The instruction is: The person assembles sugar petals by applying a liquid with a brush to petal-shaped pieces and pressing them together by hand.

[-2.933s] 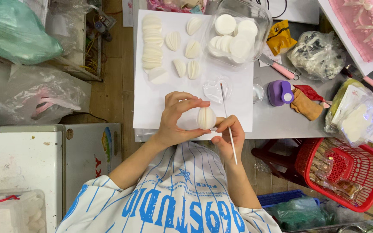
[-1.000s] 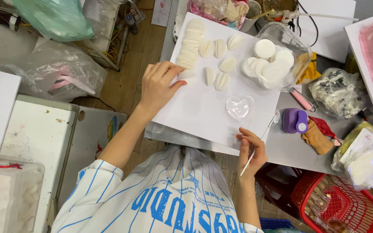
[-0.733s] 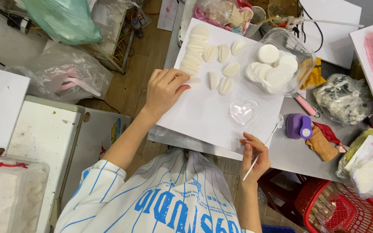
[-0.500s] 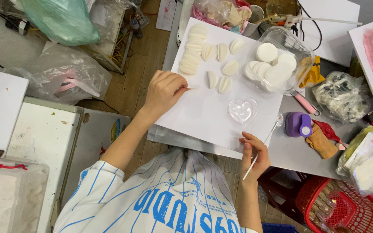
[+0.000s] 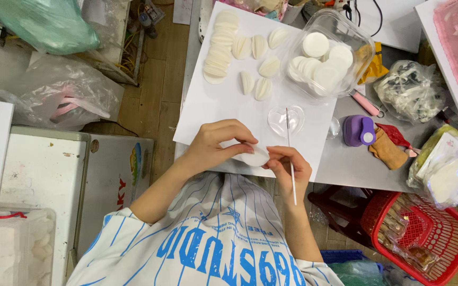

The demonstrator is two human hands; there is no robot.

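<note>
My left hand (image 5: 219, 144) pinches a white oval clay piece (image 5: 254, 157) over the near edge of a white board (image 5: 223, 100). My right hand (image 5: 288, 166) touches the same piece from the right and also holds a thin white stick (image 5: 290, 159) that points up toward a clear heart-shaped mould (image 5: 285, 119). A stack and several loose white oval pieces (image 5: 239, 50) lie on the far part of the board. A clear plastic tub (image 5: 326, 58) of white round discs sits at the board's far right corner.
A purple punch tool (image 5: 359, 130) and a brown cloth (image 5: 387, 149) lie on the grey table to the right, with plastic bags (image 5: 446, 172) beyond. A red basket (image 5: 425, 238) stands at lower right. White cabinets (image 5: 38, 180) and bags are at left.
My left hand came back from the stack of ovals to the near edge with one piece. My right hand rose to meet it, stick still in its fingers.
</note>
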